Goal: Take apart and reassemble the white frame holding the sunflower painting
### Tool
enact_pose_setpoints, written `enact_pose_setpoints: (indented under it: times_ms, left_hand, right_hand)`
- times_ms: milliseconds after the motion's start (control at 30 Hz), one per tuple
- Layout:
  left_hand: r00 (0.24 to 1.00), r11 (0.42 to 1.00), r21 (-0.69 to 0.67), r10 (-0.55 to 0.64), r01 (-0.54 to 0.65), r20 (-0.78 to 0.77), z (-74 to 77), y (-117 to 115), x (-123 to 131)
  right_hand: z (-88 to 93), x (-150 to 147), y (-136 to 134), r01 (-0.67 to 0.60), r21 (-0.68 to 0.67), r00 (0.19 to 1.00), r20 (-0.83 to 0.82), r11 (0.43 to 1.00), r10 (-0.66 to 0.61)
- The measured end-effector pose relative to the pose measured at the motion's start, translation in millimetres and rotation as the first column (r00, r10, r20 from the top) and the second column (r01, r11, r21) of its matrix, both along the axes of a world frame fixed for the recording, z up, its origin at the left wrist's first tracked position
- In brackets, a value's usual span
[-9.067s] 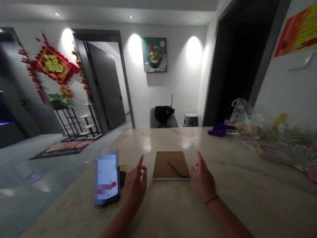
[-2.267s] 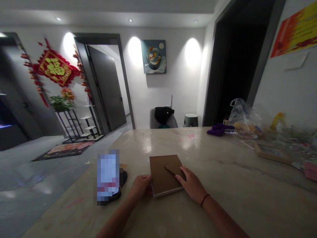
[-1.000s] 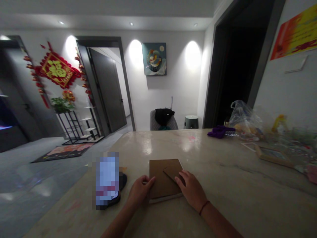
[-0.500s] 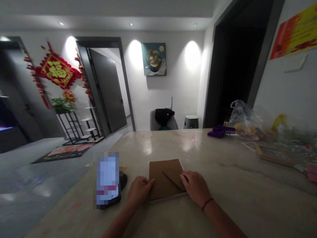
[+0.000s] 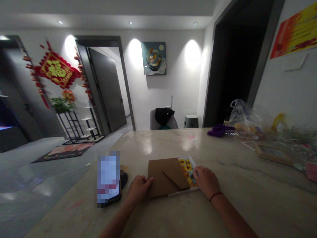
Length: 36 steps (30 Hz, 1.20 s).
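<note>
A brown paper envelope [image 5: 160,178] with a slanted flap edge lies flat on the table before me. My left hand [image 5: 139,189] pinches its left edge between thumb and fingers. From the envelope's right side juts a card [image 5: 187,170] printed with yellow sunflowers and edged in white. Whether the card sits inside the envelope or beneath it, I cannot tell. My right hand [image 5: 206,181], with a dark band at the wrist, grips the card's right edge. Left of my left hand, a phone [image 5: 108,180] with a blurred-out screen stands propped up.
The pale marble-look table [image 5: 237,198] reaches away from me. At its right lie a purple cloth-like item [image 5: 219,131], a clear plastic bag [image 5: 245,120] and a wooden frame [image 5: 273,154]. Beyond the far edge stand a grey chair [image 5: 153,119] and a stool [image 5: 191,121].
My right hand has moved right with the card, baring a strip of sunflowers beside the envelope. My left hand stays at the envelope's left edge.
</note>
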<state>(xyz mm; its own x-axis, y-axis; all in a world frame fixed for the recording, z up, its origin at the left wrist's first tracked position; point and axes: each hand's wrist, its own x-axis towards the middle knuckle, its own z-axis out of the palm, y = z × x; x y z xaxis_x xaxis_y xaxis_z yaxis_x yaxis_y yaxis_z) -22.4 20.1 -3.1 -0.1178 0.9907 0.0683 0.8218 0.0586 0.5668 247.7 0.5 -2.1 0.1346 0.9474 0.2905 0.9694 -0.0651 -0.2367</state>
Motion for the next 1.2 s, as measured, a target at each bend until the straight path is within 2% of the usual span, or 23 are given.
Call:
enact_pose_setpoints:
  times_ms: [200,300,467,600,700,800,867,933,1033,1133,1200]
  left_hand:
    - [0.998,1.000,-0.003,0.018,-0.018,0.059,-1.7,1.2,0.2]
    - [0.986,0.998,-0.004,0.061,-0.061,0.154,1.2,2.7,-1.9]
    - [0.908,0.994,0.002,0.098,-0.109,0.407,7.8,2.9,-7.1]
    - [0.850,0.994,0.004,0.090,-0.108,0.520,9.4,-1.1,-5.6]
    - [0.793,0.991,-0.002,0.107,-0.132,0.599,8.6,-3.2,-2.5]
    - [0.776,0.992,-0.010,0.108,-0.129,0.621,8.0,-4.0,1.6]
    - [0.796,0.994,0.012,0.078,-0.106,0.601,7.9,-4.7,4.8]
    - [0.816,0.997,0.036,0.039,-0.072,0.576,7.8,-5.5,7.9]
    - [0.828,0.998,0.049,0.004,-0.038,0.560,7.6,-6.1,10.5]
    - [0.825,0.998,0.053,0.004,-0.041,0.565,7.9,-6.0,12.0]
    - [0.805,0.998,0.055,-0.022,-0.013,0.593,9.3,-7.4,15.2]
  right_hand:
    - [-4.7,12.2,6.4,0.057,-0.026,0.997,-0.044,0.998,-0.058]
    - [-9.3,15.2,9.9,0.078,-0.027,0.995,-0.054,0.997,-0.080]
    - [-15.4,23.5,14.8,0.098,-0.029,0.994,-0.040,0.995,-0.099]
    - [-17.5,23.2,15.4,0.116,-0.005,0.993,-0.034,0.993,-0.116]
    - [-17.8,13.2,12.6,0.071,0.034,0.994,-0.082,0.997,-0.068]
    - [-17.6,-5.2,7.3,-0.083,0.092,0.975,-0.200,0.992,0.100]
    - [-17.5,-18.0,4.0,-0.212,0.119,0.925,-0.297,0.970,0.238]
    - [-18.0,-26.8,2.8,-0.274,0.125,0.869,-0.392,0.953,0.302]
    - [-19.6,-29.3,6.4,-0.251,0.132,0.760,-0.586,0.959,0.280]
    - [-21.4,-26.1,11.8,-0.206,0.192,0.559,-0.781,0.960,0.277]
    - [-21.7,-27.0,12.9,-0.201,0.205,0.464,-0.841,0.958,0.277]
